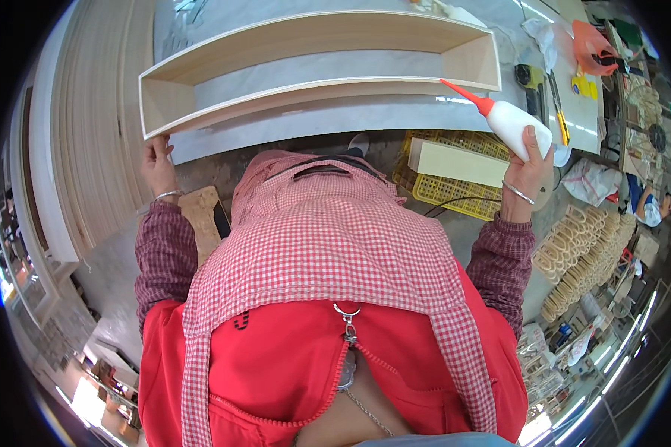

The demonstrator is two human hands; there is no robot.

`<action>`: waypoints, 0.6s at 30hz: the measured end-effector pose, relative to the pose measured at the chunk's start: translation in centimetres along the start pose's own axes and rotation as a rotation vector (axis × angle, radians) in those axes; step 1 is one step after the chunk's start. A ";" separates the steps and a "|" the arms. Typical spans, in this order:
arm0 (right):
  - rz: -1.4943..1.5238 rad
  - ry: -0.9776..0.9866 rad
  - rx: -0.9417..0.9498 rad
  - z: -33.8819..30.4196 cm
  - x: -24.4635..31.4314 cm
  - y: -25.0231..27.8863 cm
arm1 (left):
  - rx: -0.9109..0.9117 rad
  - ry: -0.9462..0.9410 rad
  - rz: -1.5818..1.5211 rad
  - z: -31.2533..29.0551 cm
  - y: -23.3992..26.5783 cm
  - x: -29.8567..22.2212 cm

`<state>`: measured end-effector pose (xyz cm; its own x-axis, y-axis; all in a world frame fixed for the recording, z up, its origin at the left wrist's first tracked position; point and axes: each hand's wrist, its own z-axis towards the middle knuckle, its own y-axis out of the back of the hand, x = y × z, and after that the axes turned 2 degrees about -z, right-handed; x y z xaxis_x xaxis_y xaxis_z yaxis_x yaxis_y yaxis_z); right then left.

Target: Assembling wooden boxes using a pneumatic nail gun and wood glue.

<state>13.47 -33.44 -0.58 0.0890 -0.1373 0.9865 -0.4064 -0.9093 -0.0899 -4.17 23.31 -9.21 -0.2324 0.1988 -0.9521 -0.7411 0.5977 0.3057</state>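
A frame (313, 34) lies on the surface (276, 128) between stacked boards (101, 119), left, and a utility knife (558, 112), right; a crate (449, 197) sits before the near edge.

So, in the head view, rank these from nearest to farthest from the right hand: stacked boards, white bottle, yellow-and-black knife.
1. White bottle: held in the right hand.
2. Knife: on the table, just right of the bottle.
3. Stacked boards: far left, beyond the left hand.

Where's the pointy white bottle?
In the head view, the bottle is right of centre, in the right hand, near the right end of the wooden frame.
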 end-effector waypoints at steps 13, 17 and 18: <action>-0.018 0.086 -0.154 3.2 -0.4 5.2 | -0.030 0.042 0.016 0.1 0.1 0.1; -0.015 0.085 -0.181 3.9 0.0 6.0 | -0.025 0.041 0.023 0.0 0.0 -0.4; -0.013 0.083 -0.193 4.1 -0.1 6.1 | -0.027 0.045 0.030 0.0 0.1 -0.5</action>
<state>14.67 -40.60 -1.75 0.0235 -0.0866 0.9960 -0.5732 -0.8174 -0.0575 -4.13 23.21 -8.72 -0.2826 0.1805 -0.9421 -0.7499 0.5709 0.3343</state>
